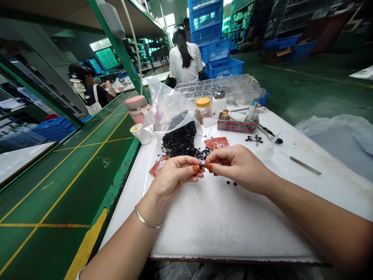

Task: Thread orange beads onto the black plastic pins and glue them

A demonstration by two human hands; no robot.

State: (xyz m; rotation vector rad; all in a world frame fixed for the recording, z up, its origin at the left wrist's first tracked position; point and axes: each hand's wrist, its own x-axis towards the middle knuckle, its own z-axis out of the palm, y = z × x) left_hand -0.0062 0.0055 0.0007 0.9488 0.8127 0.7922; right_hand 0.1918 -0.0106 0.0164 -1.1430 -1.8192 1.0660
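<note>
Over the white table (233,221), my left hand (177,173) pinches a small black part (201,166) between thumb and fingers. My right hand (236,167) meets it from the right, its thumb and forefinger closed at the same part; any separate piece in it is too small to make out. Behind my hands a heap of black parts (180,140) spills from a clear plastic bag (166,105). One orange packet (217,143) lies behind my right hand, another (157,165) beside my left. Two small black discs (231,183) rest below my right hand.
Behind are a yellow-lidded jar (203,109), a patterned box (237,125), a clear compartment tray (215,87) and a pink container (137,109). A thin metal tool (305,165) lies right. A green conveyor (67,182) runs left. Two people sit farther off.
</note>
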